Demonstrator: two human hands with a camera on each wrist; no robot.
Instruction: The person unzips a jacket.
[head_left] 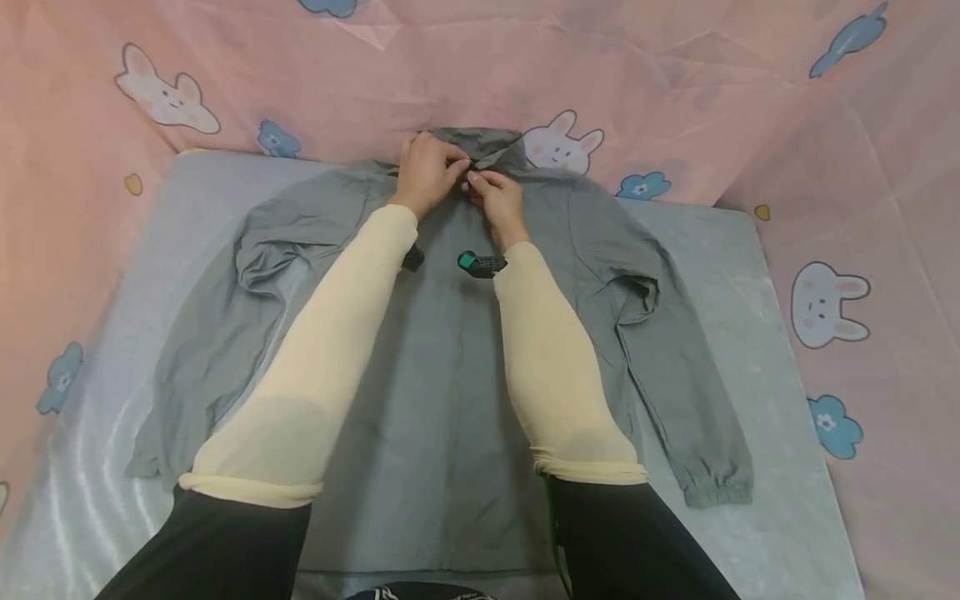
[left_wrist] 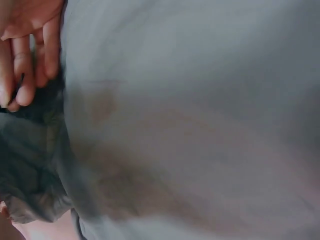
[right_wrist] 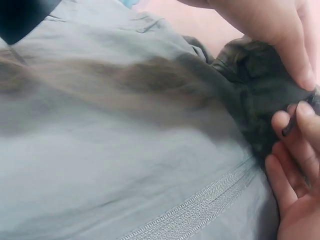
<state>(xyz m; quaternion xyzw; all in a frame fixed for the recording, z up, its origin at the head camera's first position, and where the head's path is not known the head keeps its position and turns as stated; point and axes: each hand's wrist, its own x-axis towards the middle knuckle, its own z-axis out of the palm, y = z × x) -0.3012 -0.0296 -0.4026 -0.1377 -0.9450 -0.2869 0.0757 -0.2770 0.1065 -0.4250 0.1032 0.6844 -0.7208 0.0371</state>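
A grey zip-up jacket (head_left: 450, 375) lies front up, sleeves spread to both sides. At its neck, my left hand (head_left: 426, 171) pinches the collar (head_left: 480, 140) between thumb and finger. Close beside it, my right hand (head_left: 500, 204) pinches a small dark zipper pull (right_wrist: 287, 129) just below the collar; its other fingers are loosely curled. The zipper (right_wrist: 195, 210) runs up the jacket front toward the right hand. In the right wrist view the left thumb and finger come down from above, nearly touching the right fingertips, which partly hide the pull.
The jacket lies on a table with a pale, shiny cover (head_left: 757, 350). Behind and beside it hangs a pink cloth (head_left: 465, 67) with rabbits and blue flowers. A dark wrist device (head_left: 482, 265) sits by the right wrist over the jacket.
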